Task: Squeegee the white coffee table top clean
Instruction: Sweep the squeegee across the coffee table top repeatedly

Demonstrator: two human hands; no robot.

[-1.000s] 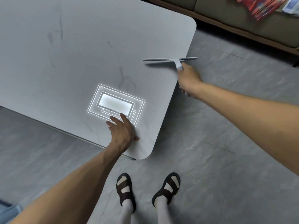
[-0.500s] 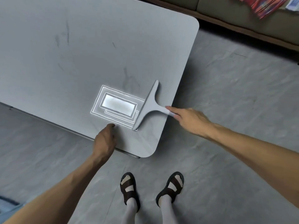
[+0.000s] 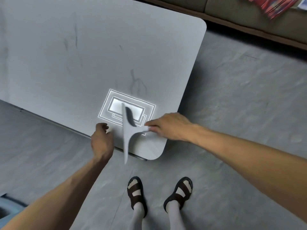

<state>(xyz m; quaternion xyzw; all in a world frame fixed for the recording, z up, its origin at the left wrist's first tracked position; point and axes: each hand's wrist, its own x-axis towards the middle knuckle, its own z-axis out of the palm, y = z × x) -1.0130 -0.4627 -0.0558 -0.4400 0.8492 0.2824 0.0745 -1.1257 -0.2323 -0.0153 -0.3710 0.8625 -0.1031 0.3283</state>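
The white coffee table top [image 3: 83,63] fills the upper left, with faint dark streaks and a bright rectangular light reflection [image 3: 116,107] near its front corner. A pale grey T-shaped squeegee [image 3: 127,131] hangs over that front corner, its blade running near-vertical in the view and reaching past the table's front edge. My right hand [image 3: 171,127] grips its short handle from the right. My left hand [image 3: 101,140] rests at the table's front edge just left of the blade, fingers loosely curled, holding nothing.
Grey stone floor [image 3: 232,97] surrounds the table. A sofa [image 3: 249,7] with a red striped cloth [image 3: 274,5] stands at the back right. My feet in dark sandals [image 3: 137,193] stand just in front of the table corner. A light blue object [image 3: 6,206] sits at lower left.
My right hand has swung the squeegee from the table's far right edge down to the front corner and turned its blade. My left hand slid back from the top to the front edge.
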